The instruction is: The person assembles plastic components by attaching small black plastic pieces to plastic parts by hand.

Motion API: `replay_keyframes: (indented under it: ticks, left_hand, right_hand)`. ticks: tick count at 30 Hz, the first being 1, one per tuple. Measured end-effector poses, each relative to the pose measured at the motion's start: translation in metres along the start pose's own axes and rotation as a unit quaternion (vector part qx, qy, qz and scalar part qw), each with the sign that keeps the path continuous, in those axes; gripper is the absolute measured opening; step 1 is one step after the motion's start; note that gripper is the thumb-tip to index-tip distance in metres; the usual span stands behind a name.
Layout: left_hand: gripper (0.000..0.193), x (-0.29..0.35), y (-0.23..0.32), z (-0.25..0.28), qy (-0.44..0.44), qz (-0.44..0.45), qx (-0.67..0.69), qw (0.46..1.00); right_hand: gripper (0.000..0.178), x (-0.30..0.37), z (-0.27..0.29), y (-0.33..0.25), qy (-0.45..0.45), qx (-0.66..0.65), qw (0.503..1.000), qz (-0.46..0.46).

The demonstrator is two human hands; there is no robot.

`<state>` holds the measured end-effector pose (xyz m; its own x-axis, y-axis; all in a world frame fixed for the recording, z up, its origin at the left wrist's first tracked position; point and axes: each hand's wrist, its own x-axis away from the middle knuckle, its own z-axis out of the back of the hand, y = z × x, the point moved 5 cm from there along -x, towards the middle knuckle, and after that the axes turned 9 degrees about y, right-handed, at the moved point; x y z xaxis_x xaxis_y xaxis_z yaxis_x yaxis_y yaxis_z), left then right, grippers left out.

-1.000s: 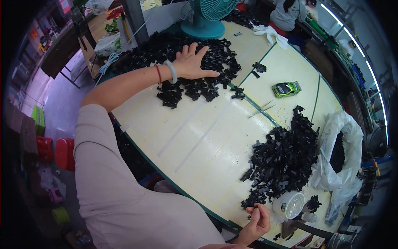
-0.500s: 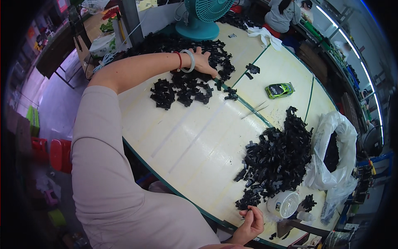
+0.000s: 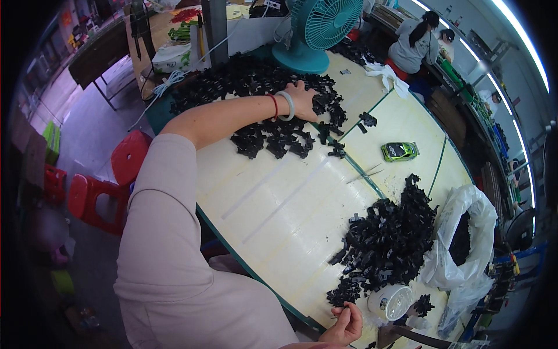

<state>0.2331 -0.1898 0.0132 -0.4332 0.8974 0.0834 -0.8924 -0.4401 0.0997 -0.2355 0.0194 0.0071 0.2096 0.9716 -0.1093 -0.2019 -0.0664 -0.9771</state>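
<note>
My left hand (image 3: 300,100) lies on the far pile of black plastic parts (image 3: 224,81), its fingers spread apart. Several of those parts (image 3: 250,144) lie loose in front of my wrist. My right hand (image 3: 344,327) is near the table's front edge with its fingertips pinched. What it holds, if anything, is too small to make out. Just beyond it lies a small heap of little black pieces (image 3: 344,292). A bigger heap of black plastic parts (image 3: 386,238) rises behind that. Beside my right hand stands a white tub (image 3: 381,299).
A green toy car (image 3: 400,152) and tweezers (image 3: 365,174) lie mid-table. A teal fan (image 3: 302,58) stands at the back. On the right is an opened plastic bag (image 3: 442,267) of black parts. Red stools (image 3: 96,200) stand left. Other people sit at the far right.
The view has shifted, so the table and everything on it sit slightly lower and mostly further right. My left hand stays over the far pile, and my right hand stays pinched by the small heap.
</note>
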Motion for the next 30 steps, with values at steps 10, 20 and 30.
replay_keyframes:
  ticks: [10, 20, 30]
  left_hand:
    - [0.065, 0.007, -0.052, 0.033, 0.199, 0.032, 0.081, 0.976]
    - [0.078, 0.011, -0.163, 0.050, 0.166, 0.094, -0.006, 0.982]
    - [0.113, 0.045, -0.130, 0.060, 0.118, 0.094, -0.073, 0.986]
  right_hand:
    - [0.014, -0.006, 0.006, 0.009, 0.003, -0.001, 1.000, -0.009]
    - [0.014, -0.002, 0.003, 0.003, 0.016, 0.006, 1.000, -0.010]
    - [0.015, -0.002, -0.001, 0.000, 0.007, 0.020, 1.000, 0.001]
